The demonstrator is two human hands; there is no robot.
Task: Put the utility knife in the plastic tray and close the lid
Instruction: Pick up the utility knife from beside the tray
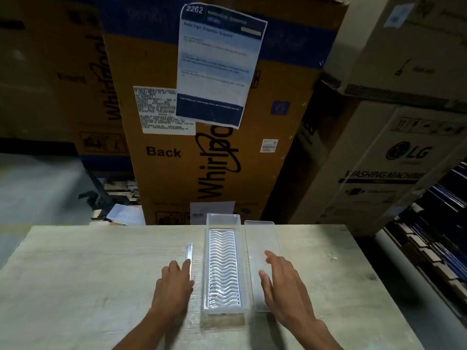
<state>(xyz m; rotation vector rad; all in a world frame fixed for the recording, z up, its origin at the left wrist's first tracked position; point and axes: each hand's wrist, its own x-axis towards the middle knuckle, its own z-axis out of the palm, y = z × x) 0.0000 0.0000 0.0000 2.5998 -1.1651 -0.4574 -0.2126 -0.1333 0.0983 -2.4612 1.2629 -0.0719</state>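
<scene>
A long clear plastic tray [223, 221] with a white wavy insert stands open in the middle of the wooden table [75, 274]. Its clear lid [260, 238] lies flat just to the right of it. A slim silver utility knife [189, 251] lies left of the tray, parallel to it. My left hand [174, 284] rests on the table with its fingertips on the knife's near end; the fingers are not closed around it. My right hand [280, 281] hovers over the near part of the lid, fingers spread, holding nothing.
Tall cardboard appliance boxes [202, 122] stand right behind the table's far edge, with more boxes [394, 160] at the right. Another clear tray [126, 215] lies on the floor beyond the table's far left. Dark stacked items [434, 236] flank the right edge.
</scene>
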